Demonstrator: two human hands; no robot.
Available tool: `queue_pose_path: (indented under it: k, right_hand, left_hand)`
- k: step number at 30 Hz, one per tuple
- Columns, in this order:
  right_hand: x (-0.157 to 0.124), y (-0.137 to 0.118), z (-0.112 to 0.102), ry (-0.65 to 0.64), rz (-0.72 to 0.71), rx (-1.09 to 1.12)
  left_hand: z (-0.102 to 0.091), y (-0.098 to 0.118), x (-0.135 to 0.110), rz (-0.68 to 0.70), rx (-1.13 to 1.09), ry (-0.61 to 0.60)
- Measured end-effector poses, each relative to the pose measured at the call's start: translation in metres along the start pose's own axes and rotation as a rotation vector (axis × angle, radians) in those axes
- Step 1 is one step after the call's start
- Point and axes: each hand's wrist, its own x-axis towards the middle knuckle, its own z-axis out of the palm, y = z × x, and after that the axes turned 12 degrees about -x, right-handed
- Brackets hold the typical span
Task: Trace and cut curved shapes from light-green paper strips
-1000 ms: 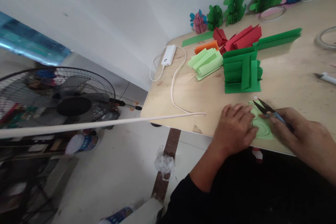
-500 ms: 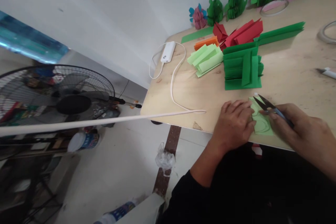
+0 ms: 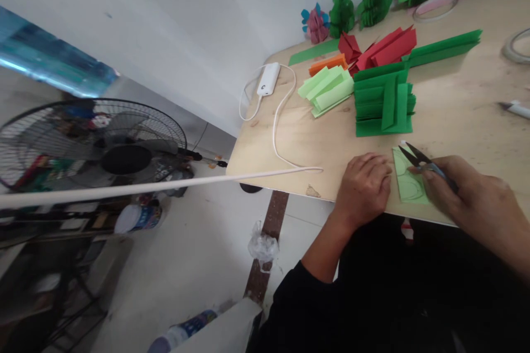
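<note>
My left hand [image 3: 364, 187] rests palm down on the wooden table [image 3: 314, 143] near its front edge, fingers loosely bent, holding nothing. Its fingertips lie just left of a small light green paper piece [image 3: 408, 187] with curved pencil lines on it. My right hand [image 3: 459, 190] is closed on small snips [image 3: 418, 157] with black blades. The blades are apart and point up and left over the top of the paper piece.
Behind the paper lie a dark green folded stack [image 3: 383, 105], light green strips [image 3: 327, 91], orange and red folded paper [image 3: 385, 49] and finished paper flowers [image 3: 343, 14]. A white power bank [image 3: 268, 78] with its cable sits at the left. A standing fan [image 3: 95, 146] is off the table's left.
My left hand has slid left off the light green paper, which now lies uncovered. The right hand with the snips stays over the paper. The view shifted slightly.
</note>
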Motion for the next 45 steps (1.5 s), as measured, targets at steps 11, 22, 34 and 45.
queue_pose_path:
  k: [11,22,34,45]
  right_hand:
    - [-0.0010,0.0007,0.0025,0.037,-0.015,-0.016]
    - [-0.0009,0.0016,0.0008,0.020,-0.019,0.002]
    - [-0.0004,0.0018,0.0008,0.024,-0.015,-0.001]
    - [-0.0006,0.0058,0.0039,0.032,-0.025,0.013]
  left_hand:
    - [0.0020,-0.0036,-0.0022,0.035,0.065,0.008]
    - [0.0006,-0.0008,-0.0010,-0.015,0.048,-0.036]
    - [0.0008,0.0017,-0.0008,-0.015,0.040,-0.002]
    - [0.0005,0.0036,-0.0004,-0.033,0.031,-0.020]
